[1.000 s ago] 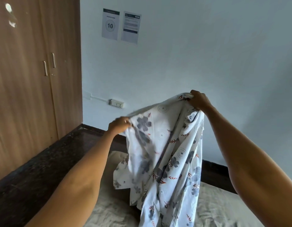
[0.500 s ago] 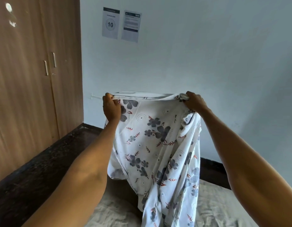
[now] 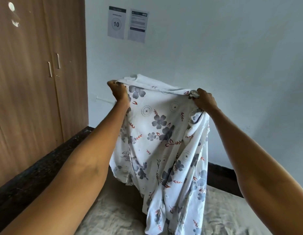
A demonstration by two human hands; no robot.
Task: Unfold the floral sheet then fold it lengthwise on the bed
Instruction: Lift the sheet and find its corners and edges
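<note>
The floral sheet point(image 3: 162, 141) is white with grey-blue flowers and red leaves. It hangs in the air in front of me, above the bed point(image 3: 113, 216). My left hand point(image 3: 118, 91) grips its top edge at the left. My right hand point(image 3: 204, 100) grips a bunched part of the top edge at the right. The cloth between my hands is stretched fairly flat, with a loose flap falling over the back. Its lower part drapes down in folds onto the beige bed cover.
A wooden wardrobe point(image 3: 28, 82) with two metal handles stands at the left. A dark floor strip point(image 3: 37, 172) runs between it and the bed. The pale wall point(image 3: 215, 56) ahead carries two paper notices point(image 3: 127, 24).
My left hand has risen and moved left along the top edge, spreading the sheet wider. The right hand has kept its grip and shifted slightly down.
</note>
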